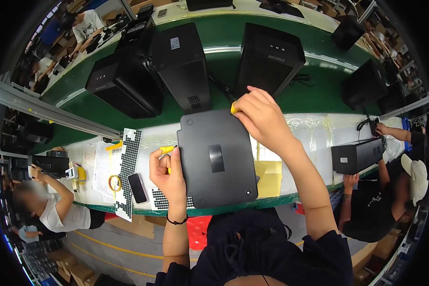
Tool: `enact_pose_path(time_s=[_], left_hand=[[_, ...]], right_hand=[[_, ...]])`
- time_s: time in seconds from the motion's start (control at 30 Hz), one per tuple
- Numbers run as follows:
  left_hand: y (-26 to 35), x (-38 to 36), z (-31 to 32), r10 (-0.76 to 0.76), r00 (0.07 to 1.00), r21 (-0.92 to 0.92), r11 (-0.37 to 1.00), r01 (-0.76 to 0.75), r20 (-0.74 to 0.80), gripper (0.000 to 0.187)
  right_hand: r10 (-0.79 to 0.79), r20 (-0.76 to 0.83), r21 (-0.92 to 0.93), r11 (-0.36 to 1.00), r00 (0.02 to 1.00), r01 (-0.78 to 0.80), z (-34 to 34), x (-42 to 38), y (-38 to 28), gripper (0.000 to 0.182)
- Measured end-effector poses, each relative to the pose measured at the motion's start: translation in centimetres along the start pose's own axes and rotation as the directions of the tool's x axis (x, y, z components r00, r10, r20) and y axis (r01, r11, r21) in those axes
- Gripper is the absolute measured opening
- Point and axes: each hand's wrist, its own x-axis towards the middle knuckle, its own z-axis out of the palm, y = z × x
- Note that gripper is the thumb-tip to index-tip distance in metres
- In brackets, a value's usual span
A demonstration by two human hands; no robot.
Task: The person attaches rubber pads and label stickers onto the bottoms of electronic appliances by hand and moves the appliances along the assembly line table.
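A flat black panel (pixel 233 176) lies in front of me at the table's near edge. It has a dark shiny rectangle in the middle and round marks near its corners. My right hand (pixel 263 119) is over the panel's top right corner, fingers pinched, a yellow finger cot at the tip. At the panel's left edge, my left hand (pixel 169 176) is curled in a pinch, yellow cots on its fingers; a tiny dark spot shows by the thumb tip. What either pinch holds is hidden. Left of that hand lie a sheet of round black stick-on pads (pixel 127 171) and a phone (pixel 137 188).
Black box-shaped units, one a tower marked BEDRED (pixel 271 57), stand on the green conveyor (pixel 224 59) ahead. A yellow tape roll (pixel 114 183) lies at left, yellow paper (pixel 270 178) at right. Co-workers sit on both sides; the right one handles a black box (pixel 357 156).
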Motion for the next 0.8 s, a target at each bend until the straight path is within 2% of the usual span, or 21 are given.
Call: enact_pose_path(time_s=[0.17, 0.27, 0.37, 0.4, 0.47, 0.5, 0.6, 0.63, 0.73, 0.8], left_hand=[[-0.1, 0.1, -0.1, 0.02, 1.0, 0.065, 0.998, -0.021, 0.02, 0.01], [0.0, 0.1, -0.1, 0.033, 0.999, 0.093, 0.995, -0.035, 0.028, 0.011], [0.0, 0.3, -0.2, 0.03, 0.998, 0.1, 0.994, -0.035, 0.046, 0.012], [0.1, 0.4, -0.2, 0.046, 0.998, 0.115, 0.992, -0.052, 0.052, 0.012], [0.3, 0.9, -0.2, 0.087, 0.993, 0.168, 0.981, -0.1, 0.079, 0.011], [0.3, 1.2, -0.2, 0.109, 0.989, 0.208, 0.97, -0.128, 0.101, 0.011], [1.0, 2.5, 0.1, 0.106, 0.978, 0.259, 0.954, -0.152, 0.182, 0.009], [1.2, 3.0, 0.3, 0.097, 0.973, 0.264, 0.953, -0.152, 0.209, 0.009], [1.4, 4.7, 0.6, 0.08, 0.958, 0.194, 0.971, -0.137, 0.275, 0.009], [1.9, 5.7, 0.7, 0.056, 0.941, 0.244, 0.959, -0.144, 0.333, 0.01]], right_hand=[[-0.078, -0.026, -0.015, 0.997, 0.997, 0.078, 0.5, -0.7, -0.3, 0.014], [-0.065, -0.063, -0.03, 0.998, 0.996, 0.063, 0.8, -1.0, -0.1, 0.012], [0.041, -0.153, 0.079, 0.996, 0.987, -0.03, 1.2, -2.0, 0.7, 0.01], [0.171, -0.178, 0.207, 0.969, 0.969, -0.133, 1.7, -2.2, 0.6, 0.01], [0.423, -0.171, 0.457, 0.834, 0.89, -0.309, 2.8, -2.9, -0.1, 0.009], [0.545, -0.019, 0.646, 0.646, 0.838, -0.406, 3.1, -3.3, -0.4, 0.017], [0.612, 0.174, 0.847, 0.307, 0.771, -0.434, 4.2, -2.7, -1.1, 0.028], [0.623, 0.303, 0.837, 0.188, 0.721, -0.514, 3.9, -2.4, -1.3, 0.031], [0.644, 0.361, 0.823, 0.12, 0.675, -0.555, 4.0, -2.0, -1.7, 0.029], [0.633, 0.336, 0.854, 0.107, 0.697, -0.509, 4.2, -2.0, -1.6, 0.029]])
